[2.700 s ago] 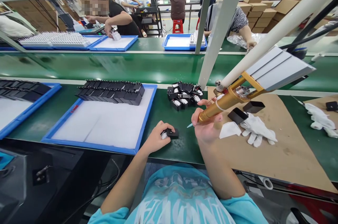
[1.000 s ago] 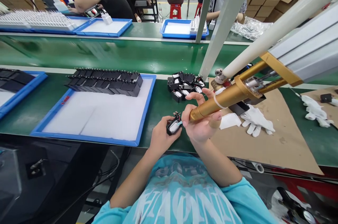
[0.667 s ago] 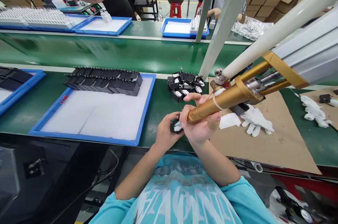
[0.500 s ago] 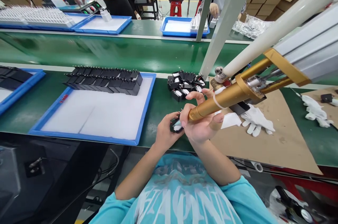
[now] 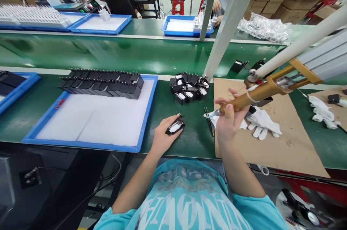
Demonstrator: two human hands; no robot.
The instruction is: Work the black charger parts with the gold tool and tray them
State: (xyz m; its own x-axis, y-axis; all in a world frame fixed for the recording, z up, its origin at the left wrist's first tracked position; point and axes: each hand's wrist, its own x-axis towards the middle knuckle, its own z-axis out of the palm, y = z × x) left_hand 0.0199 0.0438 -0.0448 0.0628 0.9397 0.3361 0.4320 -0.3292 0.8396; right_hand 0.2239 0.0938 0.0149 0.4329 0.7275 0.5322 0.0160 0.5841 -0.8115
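Note:
My left hand (image 5: 166,134) grips a small black plastic case (image 5: 175,126), its open side up with a white part and a bit of red wire inside. To the right, my right hand (image 5: 230,121) is wrapped around the front of a gold dispensing gun (image 5: 244,100). The gun's pale pointed nozzle (image 5: 213,114) aims left and down, apart from the case. Beneath the nozzle lie dark tweezers (image 5: 209,122) and a piece of white paper. Beyond my hands sits a pile of similar black cases (image 5: 189,87) with white parts in them.
A blue-rimmed tray (image 5: 148,110) on the left carries rows of black cases (image 5: 103,83). White gloves (image 5: 264,123) lie on a cardboard sheet (image 5: 292,147). The gun's grey body and a white pole slant in from the upper right. A slanted metal post (image 5: 230,24) rises ahead; co-workers sit beyond.
My right hand has drawn the gun right, away from the case. My left hand has moved slightly left and down with the case, which now shows in full.

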